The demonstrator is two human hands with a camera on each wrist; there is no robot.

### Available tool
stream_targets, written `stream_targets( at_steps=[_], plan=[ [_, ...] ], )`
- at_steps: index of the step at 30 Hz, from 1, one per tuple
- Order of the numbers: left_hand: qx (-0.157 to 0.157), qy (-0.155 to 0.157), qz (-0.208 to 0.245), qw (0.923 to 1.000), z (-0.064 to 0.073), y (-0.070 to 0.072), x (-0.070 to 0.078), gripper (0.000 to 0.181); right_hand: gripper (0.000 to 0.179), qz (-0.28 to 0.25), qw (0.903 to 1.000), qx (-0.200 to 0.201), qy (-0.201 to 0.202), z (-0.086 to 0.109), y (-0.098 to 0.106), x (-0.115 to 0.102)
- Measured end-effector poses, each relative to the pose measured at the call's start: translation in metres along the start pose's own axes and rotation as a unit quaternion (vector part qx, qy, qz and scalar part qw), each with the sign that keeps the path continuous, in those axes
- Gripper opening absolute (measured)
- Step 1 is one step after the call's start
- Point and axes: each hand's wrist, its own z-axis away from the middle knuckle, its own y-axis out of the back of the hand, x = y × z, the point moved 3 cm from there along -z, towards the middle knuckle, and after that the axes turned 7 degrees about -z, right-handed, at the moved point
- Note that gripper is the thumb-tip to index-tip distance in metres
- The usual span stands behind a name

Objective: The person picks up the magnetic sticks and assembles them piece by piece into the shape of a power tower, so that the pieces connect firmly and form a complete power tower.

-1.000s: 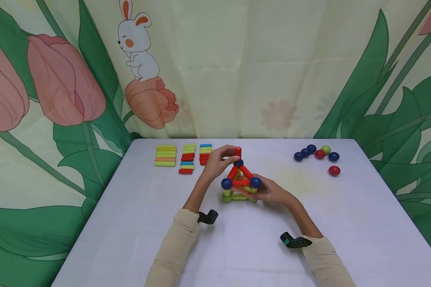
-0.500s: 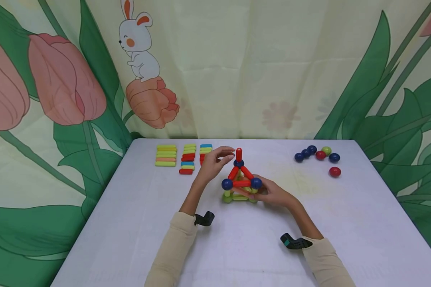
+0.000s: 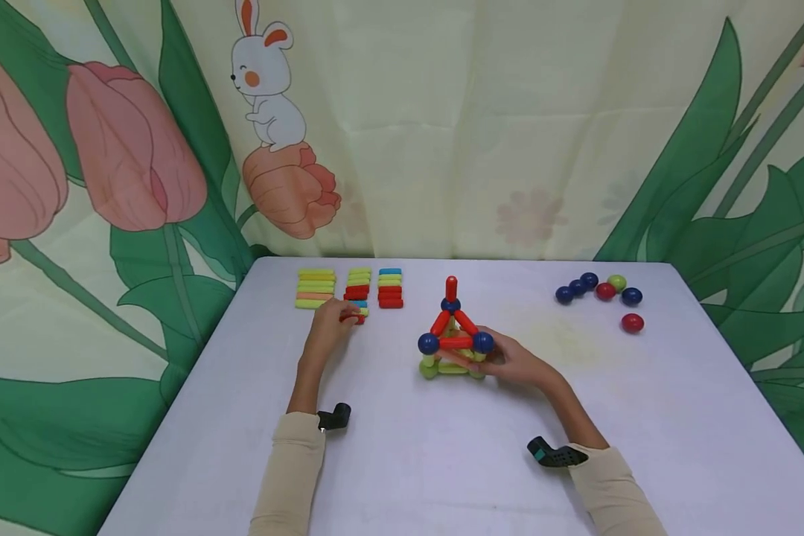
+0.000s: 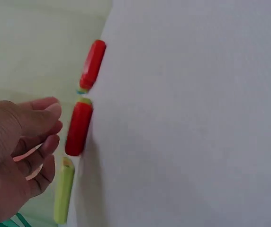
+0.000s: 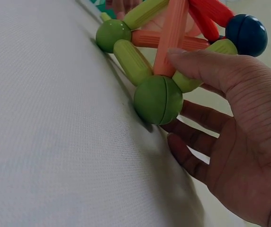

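My right hand (image 3: 519, 362) holds a ball-and-stick structure (image 3: 456, 342) near the middle of the table. In the right wrist view its thumb lies on an orange stick (image 5: 170, 33), beside a green ball (image 5: 158, 100). Blue balls (image 3: 428, 343) and red sticks form the upper triangle, topped by an upright red stick (image 3: 452, 288). Over at the left, my left hand (image 3: 326, 327) reaches to the near end of the middle column of sticks. The left wrist view shows its fingers loosely bent, just short of a red stick (image 4: 79, 128), with nothing between them.
A column of long yellow-green sticks (image 3: 316, 286) lies left of the left hand, and a third column of short sticks (image 3: 390, 290) to its right. Several loose blue, red and green balls (image 3: 605, 291) sit at the back right. A printed curtain (image 3: 415, 134) hangs behind the table.
My left hand has left the upright red stick on top of the structure and moved left to the middle column of sticks. The right hand keeps its hold, and the structure stands in place.
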Motion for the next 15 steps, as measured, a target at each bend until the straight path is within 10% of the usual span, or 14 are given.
stream_targets(
  at_steps=[15],
  plan=[
    [-0.056, 0.018, -0.028, 0.9978, 0.011, -0.006, -0.011, 0.035, 0.063, -0.013, 0.9999, -0.006, -0.002, -0.001, -0.001, -0.003]
  ],
)
